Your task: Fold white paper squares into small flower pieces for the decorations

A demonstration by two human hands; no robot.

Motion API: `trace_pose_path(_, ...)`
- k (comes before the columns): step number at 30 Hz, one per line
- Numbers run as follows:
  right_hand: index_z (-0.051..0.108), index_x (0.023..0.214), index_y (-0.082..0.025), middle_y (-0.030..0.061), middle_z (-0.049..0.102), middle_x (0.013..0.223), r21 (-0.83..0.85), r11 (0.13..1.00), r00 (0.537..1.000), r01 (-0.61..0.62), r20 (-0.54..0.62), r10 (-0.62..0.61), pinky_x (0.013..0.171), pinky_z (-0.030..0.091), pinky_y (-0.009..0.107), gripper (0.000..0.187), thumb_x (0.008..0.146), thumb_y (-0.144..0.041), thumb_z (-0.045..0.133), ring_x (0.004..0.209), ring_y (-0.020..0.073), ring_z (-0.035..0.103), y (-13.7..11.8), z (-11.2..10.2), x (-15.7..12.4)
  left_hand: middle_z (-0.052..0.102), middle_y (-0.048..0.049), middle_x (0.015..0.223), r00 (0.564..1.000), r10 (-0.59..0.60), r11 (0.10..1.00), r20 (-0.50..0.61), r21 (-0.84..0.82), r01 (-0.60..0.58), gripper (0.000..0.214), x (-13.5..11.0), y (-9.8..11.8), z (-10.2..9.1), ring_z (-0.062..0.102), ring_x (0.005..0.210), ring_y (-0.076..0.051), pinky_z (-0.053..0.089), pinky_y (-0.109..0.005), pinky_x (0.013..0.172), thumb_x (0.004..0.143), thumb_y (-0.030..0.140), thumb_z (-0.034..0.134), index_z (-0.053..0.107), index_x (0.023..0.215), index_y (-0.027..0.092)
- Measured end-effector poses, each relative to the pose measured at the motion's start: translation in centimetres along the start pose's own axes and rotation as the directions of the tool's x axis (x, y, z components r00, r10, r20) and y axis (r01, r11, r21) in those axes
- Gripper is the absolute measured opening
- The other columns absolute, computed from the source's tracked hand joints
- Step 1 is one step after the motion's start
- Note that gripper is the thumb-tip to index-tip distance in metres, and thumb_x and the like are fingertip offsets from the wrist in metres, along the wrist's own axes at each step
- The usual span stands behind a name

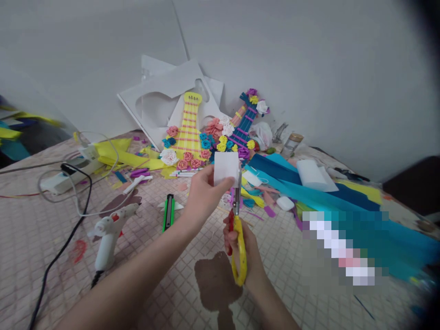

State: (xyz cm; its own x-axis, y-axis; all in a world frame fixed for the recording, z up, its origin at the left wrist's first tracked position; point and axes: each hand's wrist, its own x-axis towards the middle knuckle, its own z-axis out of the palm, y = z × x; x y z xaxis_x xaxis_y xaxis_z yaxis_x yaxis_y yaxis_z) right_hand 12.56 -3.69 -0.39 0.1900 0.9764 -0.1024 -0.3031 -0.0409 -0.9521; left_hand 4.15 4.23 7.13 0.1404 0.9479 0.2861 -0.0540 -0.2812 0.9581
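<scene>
A small white piece of paper (226,166) is pinched upright between the thumb and fingers of my left hand (205,195). My right hand (248,245) grips a pair of scissors (239,254) with yellow and red handles. Their blades point up along the right edge of the paper; whether they are cutting into it I cannot tell. Behind the paper stand a yellow paper guitar (189,126) with paper roses round its body and a dark blue one (244,126) with purple strips and flowers.
A white glue gun (112,233) and a green cutter knife (168,213) lie at the left. Cords run from a power strip (65,176). Blue crepe paper (330,197) and a white roll (311,174) cover the right. White cut-out boards (165,87) lean on the wall.
</scene>
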Motion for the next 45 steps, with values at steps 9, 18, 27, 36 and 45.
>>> trace_pose_path(9, 0.046, 0.075, -0.020, -0.0049, 0.046, 0.057, -0.015, 0.999, 0.999, -0.033, 0.007, 0.034, 0.034, 0.025, 0.018, 0.029, 0.063, -0.042, 0.060, 0.038, 0.0055, 0.034, 0.7, -0.4, 0.2, 0.063, -0.0047, 0.076, 1.000, 0.001, 1.000, -0.004, -0.006, -0.001, 0.019, 0.1, 0.0, -0.1, 0.056, 0.067, -0.015, 0.044, -0.025, 0.059, 0.069, 0.024, 0.060, 0.061, 0.084, 0.013)
trace_pose_path(18, 0.048, 0.085, -0.021, -0.0023, 0.043, 0.061, -0.156, 0.967, 0.974, 0.201, 0.135, -0.181, 0.042, 0.032, 0.022, 0.049, 0.071, -0.068, 0.041, 0.047, 0.0091, 0.036, 0.3, -0.8, -0.5, 0.063, -0.0044, 0.077, 1.000, -0.015, 0.999, 0.004, -0.043, 0.015, 0.020, 0.0, 0.2, 0.0, 0.056, 0.067, -0.014, 0.045, -0.024, 0.059, 0.069, 0.024, 0.061, 0.061, 0.085, 0.013)
trace_pose_path(27, 0.047, 0.084, -0.019, -0.0039, 0.042, 0.056, -0.330, 0.929, 0.986, 0.169, 0.071, -0.154, 0.038, 0.031, 0.022, 0.053, 0.071, -0.069, 0.037, 0.040, 0.0085, 0.035, -1.4, -3.0, 0.1, 0.062, -0.0041, 0.074, 0.999, -0.035, 0.997, 0.010, -0.071, 0.036, 0.021, 0.0, 0.3, -0.2, 0.056, 0.064, -0.014, 0.045, -0.025, 0.059, 0.069, 0.026, 0.063, 0.061, 0.086, 0.013)
trace_pose_path(36, 0.060, 0.093, -0.018, 0.0090, 0.063, 0.087, -0.988, 0.127, 0.963, 0.082, 0.046, -0.264, 0.068, 0.046, 0.035, 0.034, 0.062, -0.030, 0.059, 0.078, 0.0245, 0.059, -4.7, -15.3, 0.0, 0.064, -0.0053, 0.085, 0.983, 0.066, 0.997, 0.172, -0.056, -0.058, 0.026, -1.8, 2.3, 0.6, 0.057, 0.073, -0.016, 0.044, -0.025, 0.062, 0.071, 0.024, 0.062, 0.060, 0.095, 0.014)
trace_pose_path(45, 0.064, 0.093, -0.015, 0.0132, 0.065, 0.096, -0.999, -0.010, 0.987, 0.047, 0.048, -0.152, 0.075, 0.046, 0.040, 0.033, 0.063, -0.029, 0.059, 0.088, 0.0295, 0.059, -5.2, -19.8, -0.3, 0.062, -0.0024, 0.077, 0.915, -0.072, 0.989, 0.397, -0.087, 0.116, 0.024, -4.6, 3.3, 2.2, 0.054, 0.065, -0.013, 0.041, -0.022, 0.057, 0.071, 0.027, 0.062, 0.061, 0.092, 0.015)
